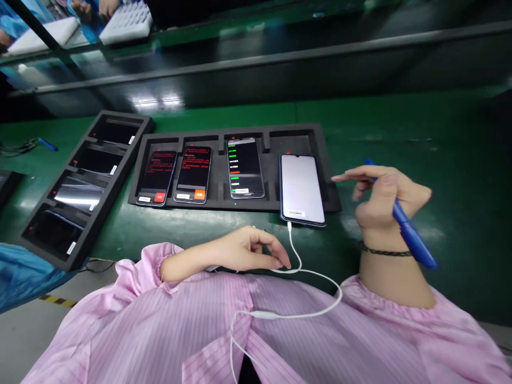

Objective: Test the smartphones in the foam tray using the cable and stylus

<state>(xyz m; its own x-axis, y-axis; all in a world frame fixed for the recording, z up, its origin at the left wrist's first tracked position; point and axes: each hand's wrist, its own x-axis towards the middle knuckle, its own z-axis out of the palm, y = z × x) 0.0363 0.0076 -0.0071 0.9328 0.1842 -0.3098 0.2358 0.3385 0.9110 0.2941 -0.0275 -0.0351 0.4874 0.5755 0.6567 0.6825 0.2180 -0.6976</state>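
A phone with a blank white screen (302, 186) lies over the front right of a black foam tray (240, 207), a white cable (316, 316) plugged into its lower edge. My left hand (248, 249) is below the tray, its thumb and fingers closed at a bend of that cable. To the right of the phone, my right hand (380, 194) grips a blue pen (414, 240), slanting down past the wrist. Its index finger stretches toward the phone's side, apart from it. Left along the tray are a phone with coloured text lines (246, 168) and two phones with red text (193, 173).
A second black tray (116, 184) holding several dark-screened phones stands at an angle on the left. Another blue pen (48, 144) lies by black cables at far left. Beyond a raised ledge (256, 66), another person's hands (92, 8) are beside white trays (128, 24).
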